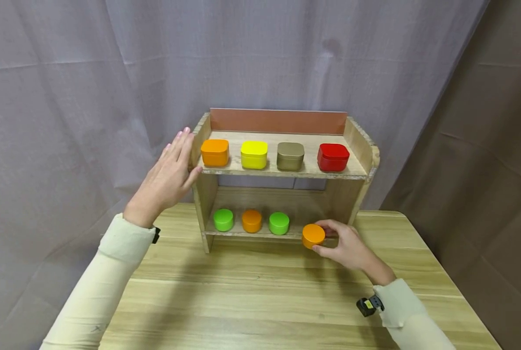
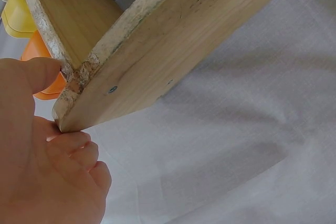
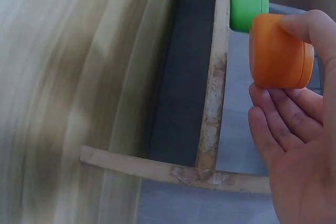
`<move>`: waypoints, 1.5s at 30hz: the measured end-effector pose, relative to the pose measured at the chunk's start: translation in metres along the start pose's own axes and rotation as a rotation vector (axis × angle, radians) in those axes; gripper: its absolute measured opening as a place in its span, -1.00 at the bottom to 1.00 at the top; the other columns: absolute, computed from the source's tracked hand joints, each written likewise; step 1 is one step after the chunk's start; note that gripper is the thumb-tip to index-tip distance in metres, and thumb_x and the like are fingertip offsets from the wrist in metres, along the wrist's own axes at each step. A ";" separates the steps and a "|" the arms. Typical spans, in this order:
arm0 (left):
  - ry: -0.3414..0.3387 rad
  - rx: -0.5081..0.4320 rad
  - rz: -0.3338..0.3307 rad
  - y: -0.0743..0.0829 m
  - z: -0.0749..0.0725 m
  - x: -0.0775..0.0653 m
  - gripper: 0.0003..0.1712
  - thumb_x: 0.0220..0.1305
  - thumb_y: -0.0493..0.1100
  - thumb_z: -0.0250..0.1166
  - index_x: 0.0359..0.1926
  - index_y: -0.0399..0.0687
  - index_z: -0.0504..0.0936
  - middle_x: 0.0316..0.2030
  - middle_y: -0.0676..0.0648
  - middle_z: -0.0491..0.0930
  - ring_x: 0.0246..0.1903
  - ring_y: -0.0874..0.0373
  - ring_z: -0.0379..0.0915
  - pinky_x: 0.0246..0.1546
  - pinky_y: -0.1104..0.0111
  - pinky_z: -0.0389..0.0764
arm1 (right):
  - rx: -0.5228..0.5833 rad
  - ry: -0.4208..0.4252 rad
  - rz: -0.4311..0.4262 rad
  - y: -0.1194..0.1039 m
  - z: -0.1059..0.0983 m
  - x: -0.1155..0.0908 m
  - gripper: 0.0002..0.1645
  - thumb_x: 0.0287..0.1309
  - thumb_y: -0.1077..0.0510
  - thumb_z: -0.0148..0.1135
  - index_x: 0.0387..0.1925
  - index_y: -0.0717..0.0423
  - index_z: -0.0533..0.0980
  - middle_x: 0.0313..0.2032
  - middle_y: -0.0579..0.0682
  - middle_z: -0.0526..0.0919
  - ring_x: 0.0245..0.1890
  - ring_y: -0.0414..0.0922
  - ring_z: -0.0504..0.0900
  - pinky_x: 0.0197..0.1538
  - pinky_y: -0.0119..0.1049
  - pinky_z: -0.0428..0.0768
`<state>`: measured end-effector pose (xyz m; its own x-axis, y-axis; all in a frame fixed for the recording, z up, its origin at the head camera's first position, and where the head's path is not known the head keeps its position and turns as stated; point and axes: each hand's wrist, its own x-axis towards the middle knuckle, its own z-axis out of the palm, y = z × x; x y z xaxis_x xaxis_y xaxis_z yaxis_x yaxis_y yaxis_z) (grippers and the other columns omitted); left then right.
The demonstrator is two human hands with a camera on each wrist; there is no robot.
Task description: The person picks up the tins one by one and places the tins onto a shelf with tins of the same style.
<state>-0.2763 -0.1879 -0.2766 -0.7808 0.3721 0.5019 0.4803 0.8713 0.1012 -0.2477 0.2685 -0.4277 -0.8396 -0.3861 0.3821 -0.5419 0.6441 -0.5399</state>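
Observation:
My left hand (image 1: 166, 177) rests against the left side panel of a two-tier wooden shelf (image 1: 286, 176), its fingers straight up along the outside and its thumb at the front edge. In the left wrist view, that thumb touches the corner where the upper board meets the side panel (image 2: 136, 61). Between thumb and fingers, my right hand (image 1: 345, 245) holds a round orange container (image 1: 313, 236) in front of the lower tier's right part. Left of it on that tier stand a green container (image 1: 279, 223), an orange one (image 1: 251, 221) and another green one (image 1: 223, 219).
On the upper tier stand orange (image 1: 215, 152), yellow (image 1: 254, 155), olive (image 1: 290, 156) and red (image 1: 333, 157) square containers in a row. The shelf stands on a wood-grain table (image 1: 260, 296), with a grey curtain (image 1: 112, 87) behind and a brown one (image 1: 488, 146) on the right.

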 end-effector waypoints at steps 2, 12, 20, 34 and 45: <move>-0.001 -0.001 -0.001 0.000 0.000 0.000 -0.10 0.66 0.04 0.06 0.69 -0.28 -0.16 0.71 -0.26 -0.21 0.71 -0.19 -0.25 0.69 -0.14 -0.04 | 0.008 0.001 0.028 0.001 -0.002 0.004 -0.35 0.08 0.15 0.63 0.19 0.22 0.60 0.08 0.14 0.78 -0.01 0.06 0.79 0.10 0.04 0.79; -0.010 -0.004 -0.006 0.000 0.001 0.000 -0.11 0.66 0.04 0.04 0.70 -0.26 -0.17 0.72 -0.25 -0.23 0.71 -0.19 -0.27 0.69 -0.15 -0.05 | -0.008 0.027 0.124 0.010 0.001 0.014 -0.31 0.15 0.11 0.57 0.27 0.24 0.55 0.10 0.20 0.75 0.09 0.18 0.76 0.19 0.14 0.73; -0.010 -0.004 -0.009 -0.001 0.000 0.000 -0.11 0.66 0.03 0.04 0.70 -0.26 -0.18 0.72 -0.26 -0.24 0.71 -0.20 -0.27 0.70 -0.13 -0.07 | -0.014 0.066 0.161 0.012 0.009 0.020 -0.29 0.16 0.15 0.55 0.29 0.32 0.52 0.12 0.29 0.73 0.10 0.21 0.76 0.20 0.14 0.72; -0.022 0.005 -0.011 -0.002 -0.003 -0.002 -0.11 0.66 0.03 0.04 0.70 -0.28 -0.18 0.72 -0.26 -0.25 0.71 -0.20 -0.28 0.69 -0.15 -0.07 | -0.027 0.053 0.208 0.010 0.017 0.023 -0.25 0.22 0.09 0.51 0.34 0.36 0.48 0.19 0.38 0.68 0.15 0.30 0.72 0.25 0.19 0.69; -0.013 0.004 -0.006 -0.003 -0.003 0.000 -0.10 0.66 0.02 0.05 0.70 -0.27 -0.18 0.71 -0.28 -0.22 0.71 -0.21 -0.27 0.69 -0.16 -0.04 | -0.070 0.051 0.192 0.009 0.016 0.024 -0.27 0.25 0.07 0.48 0.34 0.34 0.50 0.20 0.36 0.68 0.15 0.28 0.72 0.24 0.20 0.69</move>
<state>-0.2759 -0.1917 -0.2743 -0.7889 0.3710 0.4898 0.4741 0.8747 0.1010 -0.2730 0.2551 -0.4354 -0.9233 -0.2189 0.3156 -0.3665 0.7476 -0.5539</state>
